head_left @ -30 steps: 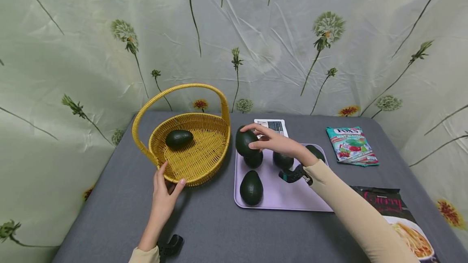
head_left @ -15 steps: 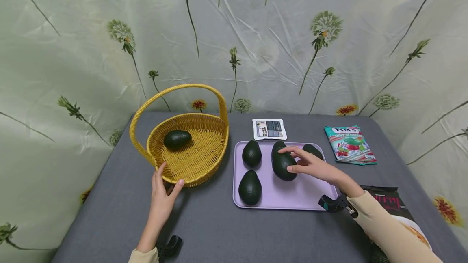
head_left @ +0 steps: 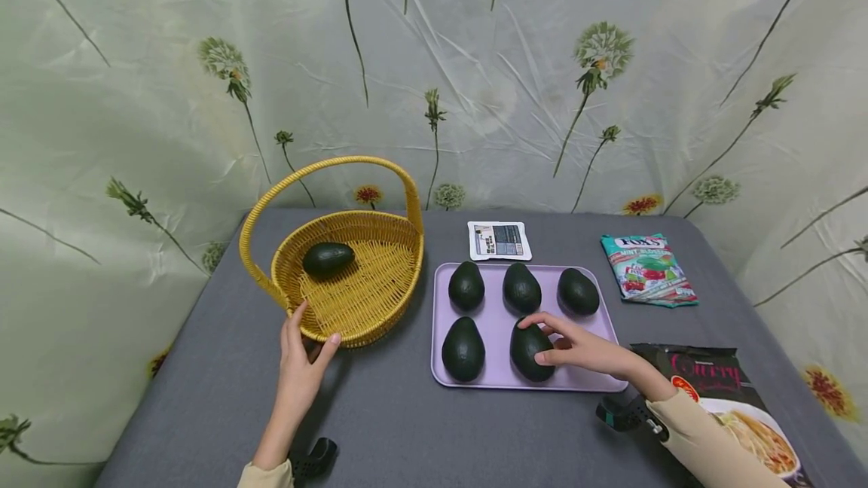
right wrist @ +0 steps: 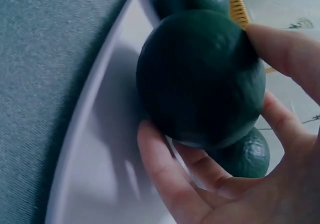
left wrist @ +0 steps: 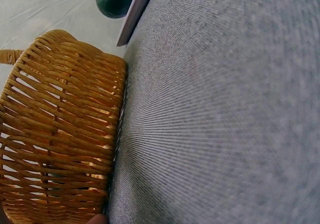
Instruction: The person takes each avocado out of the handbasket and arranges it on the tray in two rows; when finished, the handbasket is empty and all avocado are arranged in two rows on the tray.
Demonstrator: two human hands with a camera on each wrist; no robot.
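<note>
A yellow wicker basket point(head_left: 369, 315) with a tall arched handle stands at the left, one dark green avocado point(head_left: 328, 259) lying inside. At its near left edge my left hand point(head_left: 298, 375) holds the rim, thumb and index finger apart; in the left wrist view only a fingertip point(left wrist: 98, 219) shows beside the weave. My right hand point(head_left: 576, 345) grips an avocado point(head_left: 529, 352) between thumb and fingers, at the front middle of a lilac tray point(head_left: 498, 376). Whether that avocado bears on the tray, I cannot tell. Several other avocados, including a front left one point(head_left: 463, 350), lie on the tray.
Behind the tray lies a small white packet point(head_left: 499, 240). A teal candy bag point(head_left: 649, 269) is at the right, and a black noodle pack point(head_left: 728, 398) lies partly under my right forearm. A flowered curtain point(head_left: 434, 74) backs the grey table point(head_left: 393, 428).
My right hand has carried the avocado from the tray's back left, rightward and then toward me, down to the front middle. My left hand stays at the basket.
</note>
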